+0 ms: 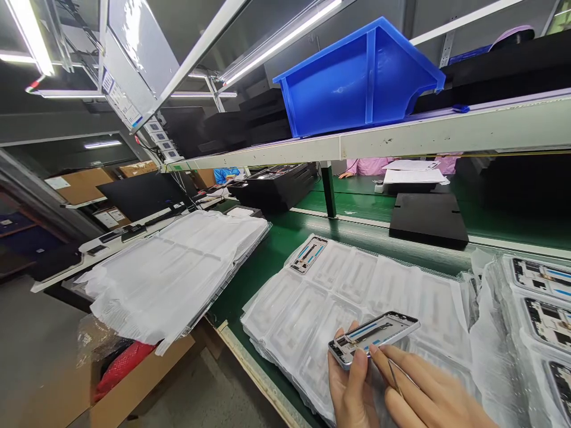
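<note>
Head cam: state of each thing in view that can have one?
Left hand: gripping the phone frame.
Right hand: holding tweezers.
Phone frame: lifted, tilted, blue strips showing.
Plastic-wrapped tray: lying flat on the bench.
Blue bin: on the shelf, open side showing.
Cardboard box: open, red bag inside.
Monitor: screen dark.

Wrapped trays (352, 291) on workbench (254, 291), more trays (539, 315) to rt, film stack (173, 267) to left, bin (357, 83) on shelf (446, 134) above.
</note>
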Demonstrator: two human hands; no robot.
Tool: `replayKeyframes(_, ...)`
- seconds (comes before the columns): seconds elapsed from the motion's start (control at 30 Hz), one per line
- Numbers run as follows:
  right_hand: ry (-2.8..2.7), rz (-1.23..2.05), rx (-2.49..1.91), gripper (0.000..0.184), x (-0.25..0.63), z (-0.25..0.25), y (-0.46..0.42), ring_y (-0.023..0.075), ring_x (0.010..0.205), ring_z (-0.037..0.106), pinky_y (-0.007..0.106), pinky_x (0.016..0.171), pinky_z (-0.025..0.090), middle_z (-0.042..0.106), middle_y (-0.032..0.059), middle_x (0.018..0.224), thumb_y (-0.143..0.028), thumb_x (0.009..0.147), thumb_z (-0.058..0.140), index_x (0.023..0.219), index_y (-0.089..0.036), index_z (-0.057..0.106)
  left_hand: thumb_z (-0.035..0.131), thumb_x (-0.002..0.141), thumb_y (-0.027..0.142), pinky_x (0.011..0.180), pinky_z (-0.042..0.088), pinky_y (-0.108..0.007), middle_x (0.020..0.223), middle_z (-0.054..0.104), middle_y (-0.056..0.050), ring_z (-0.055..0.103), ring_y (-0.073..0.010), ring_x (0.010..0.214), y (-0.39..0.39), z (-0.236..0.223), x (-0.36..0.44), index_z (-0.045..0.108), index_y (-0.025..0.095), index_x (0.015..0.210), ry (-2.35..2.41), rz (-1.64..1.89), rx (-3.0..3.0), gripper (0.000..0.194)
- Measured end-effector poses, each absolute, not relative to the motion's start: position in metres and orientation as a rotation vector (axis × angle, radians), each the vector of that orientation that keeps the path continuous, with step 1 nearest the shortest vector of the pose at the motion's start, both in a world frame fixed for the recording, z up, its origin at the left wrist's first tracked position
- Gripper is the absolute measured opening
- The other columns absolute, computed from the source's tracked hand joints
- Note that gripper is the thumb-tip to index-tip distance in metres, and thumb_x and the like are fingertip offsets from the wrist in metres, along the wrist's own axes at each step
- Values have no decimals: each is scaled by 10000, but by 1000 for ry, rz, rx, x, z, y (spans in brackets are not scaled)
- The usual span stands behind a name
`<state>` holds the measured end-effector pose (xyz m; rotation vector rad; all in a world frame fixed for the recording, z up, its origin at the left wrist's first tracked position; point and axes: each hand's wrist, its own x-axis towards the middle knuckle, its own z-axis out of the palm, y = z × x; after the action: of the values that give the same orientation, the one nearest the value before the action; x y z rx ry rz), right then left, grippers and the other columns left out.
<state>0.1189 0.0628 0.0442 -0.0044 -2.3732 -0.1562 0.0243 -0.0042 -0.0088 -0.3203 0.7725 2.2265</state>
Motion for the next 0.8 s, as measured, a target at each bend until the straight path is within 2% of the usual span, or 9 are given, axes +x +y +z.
replayKeyframes(0.07,-2401,-274,59,535,117,54,65,251,993,745,352,809,636,782,148,994,-206,1088,220,819,-177,682,998,511,305,921,571,-358,1213,718,-124,696,-291,1079,-4,-10,25,618,225,1175,774,2249,-361,769)
replayKeyframes(0.13,-2418,-354,93,587,117,61,66,249,974,753,343,787,637,784,157,978,-160,1080,172,785,-168,679,1005,488,302,950,565,-387,1207,719,-134,688,-309,1096,-3,-11,26,620,217,1165,766,2275,-380,783)
replayKeyframes(0.2,-2430,-373,114,595,117,63,66,242,962,759,321,785,633,785,159,982,-167,1083,171,768,-168,675,1011,474,305,933,575,-390,1191,725,-136,697,-309,1075,-2,-11,27,627,214,1144,763,2280,-383,777)
replayKeyframes(0.33,-2380,-310,93,587,113,50,67,225,960,758,296,754,623,789,135,996,-194,1091,194,759,-183,677,1017,450,282,834,599,-322,1133,744,-146,721,-282,1009,-3,-9,29,658,202,1098,731,2262,-421,745)
replayKeyframes(0.43,-2203,-260,60,619,108,36,69,234,976,748,325,717,617,789,136,990,-320,1101,165,786,-196,683,1010,468,287,814,601,-304,1083,754,-163,725,-287,1001,-4,-4,29,708,178,1049,666,2248,-421,664)
replayKeyframes(0.5,-2134,-240,33,630,107,34,72,246,996,740,365,753,613,785,132,1025,-360,1101,145,818,-195,684,1006,481,313,822,604,-305,1064,757,-173,727,-289,995,-5,-1,28,740,167,1008,630,2220,-391,608)
replayKeyframes(0.63,-2228,-108,-6,365,106,52,77,190,924,753,343,870,607,794,70,1001,-143,1059,353,820,-208,622,1008,472,357,811,604,-285,1070,751,-199,730,-289,983,-5,2,23,770,156,972,629,2187,-360,590)
replayKeyframes(0.73,-2225,60,-57,239,105,62,74,188,862,751,330,830,621,788,67,924,-41,967,462,844,-209,576,1002,468,415,780,600,-279,1095,741,-215,728,-292,983,-4,-2,21,767,154,1001,638,2174,-383,638)
replayKeyframes(0.8,-2232,168,-88,216,105,61,70,206,897,739,342,811,623,775,79,937,-24,942,492,863,-211,562,987,480,460,731,588,-263,1102,743,-197,727,-283,975,-3,-6,22,762,176,1024,675,2155,-386,653)
